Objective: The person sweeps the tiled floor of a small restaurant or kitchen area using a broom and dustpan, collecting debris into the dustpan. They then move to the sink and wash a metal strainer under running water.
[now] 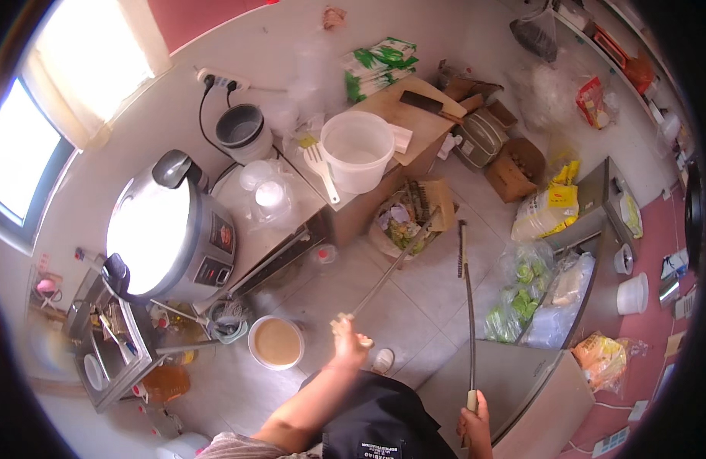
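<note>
My left hand (350, 344) grips the pale handle of a long thin metal rod (387, 272). The rod slants up to an open cardboard box (443, 203) on the floor, which holds vegetable scraps (403, 229); a dark bristly part shows at the box, and whether it belongs to the rod cannot be told. Lower right, my right hand (473, 427) is closed around the pale handle of a long-handled brush (471, 321). Its narrow dark bristle head (461, 249) points away from me, over the floor tiles right of the box.
A bucket of tan liquid (278, 342) stands on the floor left of my left hand. Beyond are a large cooker (169, 241) and a counter with a white tub (357, 150) and a cleaver (421, 102). Bagged greens (522, 298) and a grey cabinet (502, 373) lie to the right.
</note>
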### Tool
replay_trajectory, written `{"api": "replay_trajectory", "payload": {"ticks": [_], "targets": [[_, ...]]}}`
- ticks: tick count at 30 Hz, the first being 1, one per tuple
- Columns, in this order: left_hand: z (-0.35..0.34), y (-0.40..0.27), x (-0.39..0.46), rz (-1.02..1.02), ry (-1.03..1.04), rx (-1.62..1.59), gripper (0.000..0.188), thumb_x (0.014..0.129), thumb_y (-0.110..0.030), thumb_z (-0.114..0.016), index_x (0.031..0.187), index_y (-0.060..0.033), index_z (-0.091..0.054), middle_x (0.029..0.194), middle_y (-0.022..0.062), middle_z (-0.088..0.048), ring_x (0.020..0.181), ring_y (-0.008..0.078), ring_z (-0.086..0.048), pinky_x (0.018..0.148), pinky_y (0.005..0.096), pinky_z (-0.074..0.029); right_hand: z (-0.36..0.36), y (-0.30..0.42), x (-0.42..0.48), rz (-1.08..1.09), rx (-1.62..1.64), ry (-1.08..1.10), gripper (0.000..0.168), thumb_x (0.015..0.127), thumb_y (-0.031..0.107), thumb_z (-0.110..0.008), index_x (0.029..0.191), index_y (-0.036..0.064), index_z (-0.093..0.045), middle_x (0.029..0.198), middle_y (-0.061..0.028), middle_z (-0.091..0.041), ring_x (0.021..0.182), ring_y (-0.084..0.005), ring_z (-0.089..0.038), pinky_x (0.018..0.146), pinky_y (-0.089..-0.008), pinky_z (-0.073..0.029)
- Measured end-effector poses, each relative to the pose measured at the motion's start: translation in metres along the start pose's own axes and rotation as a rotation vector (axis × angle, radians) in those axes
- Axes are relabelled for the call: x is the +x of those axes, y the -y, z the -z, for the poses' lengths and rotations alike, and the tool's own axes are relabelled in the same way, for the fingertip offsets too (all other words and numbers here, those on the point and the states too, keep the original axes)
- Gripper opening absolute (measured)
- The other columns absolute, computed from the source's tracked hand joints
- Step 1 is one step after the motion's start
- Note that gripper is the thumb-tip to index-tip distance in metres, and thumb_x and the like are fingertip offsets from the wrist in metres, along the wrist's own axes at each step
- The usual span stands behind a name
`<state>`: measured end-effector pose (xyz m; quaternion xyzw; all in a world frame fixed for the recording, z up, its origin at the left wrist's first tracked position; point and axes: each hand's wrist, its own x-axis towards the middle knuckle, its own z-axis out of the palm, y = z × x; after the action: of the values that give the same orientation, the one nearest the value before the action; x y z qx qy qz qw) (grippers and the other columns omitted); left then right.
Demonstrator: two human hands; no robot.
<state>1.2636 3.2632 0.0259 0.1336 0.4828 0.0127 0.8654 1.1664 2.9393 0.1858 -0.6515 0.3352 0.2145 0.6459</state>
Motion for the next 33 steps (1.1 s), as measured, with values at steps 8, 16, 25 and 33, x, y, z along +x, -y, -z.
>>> {"api": "replay_trajectory", "payload": {"ticks": [8,16,25,33], "targets": [[-0.090,-0.056,-0.156,-0.192,0.555,0.487,0.056,0.085,-0.008,-0.057,0.132,-0.0188,-0.029,0.105,0.0041,-0.045,0.059,0.0097,-0.047,0.053,0.0251,-0.048,0.007,0.056,0.005,-0.072,0.195,-0.012,0.055,0.088,0.007,-0.036,0.140,0.023,-0.029,0.054,-0.0021,-0.041,0.033,-0.0105,-0.035,0.029,-0.0222,-0.029],[-0.047,0.061,-0.160,-0.400,0.675,1.070,0.072,0.069,0.003,-0.053,0.135,-0.0071,-0.027,0.116,0.0172,-0.045,0.104,0.0262,-0.051,0.086,0.0354,-0.044,-0.031,0.115,-0.012,0.110,0.189,0.342,0.030,0.097,0.038,-0.036,0.091,0.010,-0.043,0.047,-0.0033,-0.040,0.026,-0.0131,-0.033,0.025,-0.0241,-0.030],[0.018,0.111,-0.149,-0.574,0.666,1.224,0.087,0.082,-0.013,-0.058,0.145,-0.0086,0.002,0.137,0.0268,-0.028,0.115,0.0374,-0.046,0.097,0.0357,-0.038,-0.096,0.059,-0.003,-0.020,-0.148,0.856,0.041,0.098,0.042,-0.028,0.088,0.006,-0.045,0.051,-0.0091,-0.045,0.031,-0.0154,-0.038,0.030,-0.0243,-0.034],[0.026,0.079,-0.147,-0.701,0.630,1.101,0.059,0.075,0.004,-0.054,0.130,-0.0065,-0.033,0.140,0.0190,-0.024,0.121,0.0322,-0.041,0.099,0.0371,-0.036,-0.128,0.083,0.011,-0.299,-0.175,1.154,0.039,0.099,0.039,-0.027,0.100,0.005,-0.047,0.052,-0.0088,-0.044,0.031,-0.0133,-0.036,0.032,-0.0261,-0.033]]}}
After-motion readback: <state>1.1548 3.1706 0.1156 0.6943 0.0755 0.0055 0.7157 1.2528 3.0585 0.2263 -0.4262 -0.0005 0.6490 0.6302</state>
